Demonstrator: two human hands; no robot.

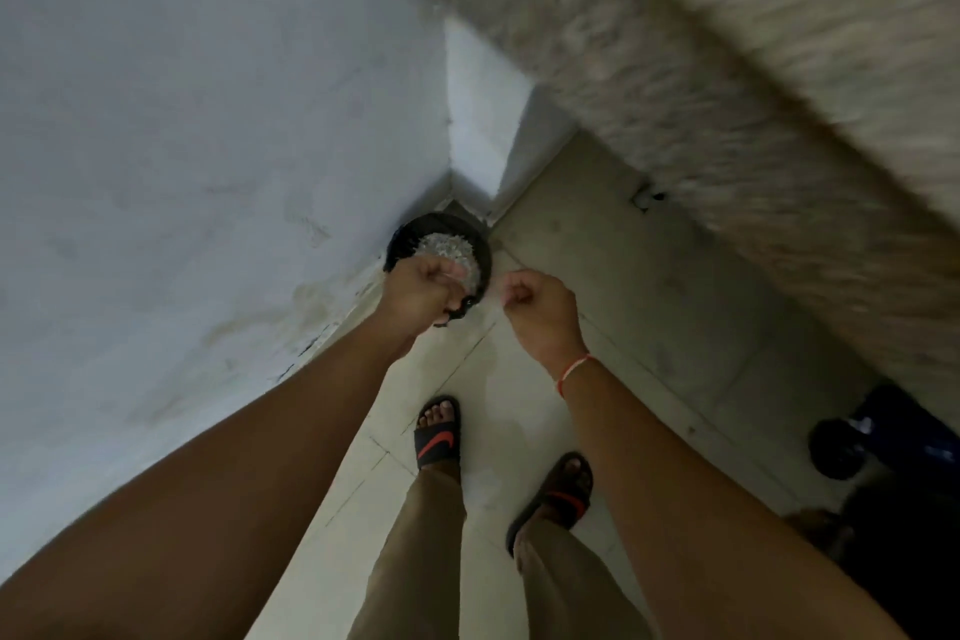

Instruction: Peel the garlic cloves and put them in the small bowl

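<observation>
Both grips: my left hand [421,288] and right hand [535,301] curl into fists over a dark bin [410,237] of pale scraps in the far floor corner; contents untellable. No garlic or small bowl visible. Risk: dropped peels missing the bin.

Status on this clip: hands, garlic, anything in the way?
Left hand curled over round black bin in floor corner, contents blurred. Right hand fisted beside it, apparently empty. No garlic cloves or small bowl in view. Nothing obstructing.
</observation>
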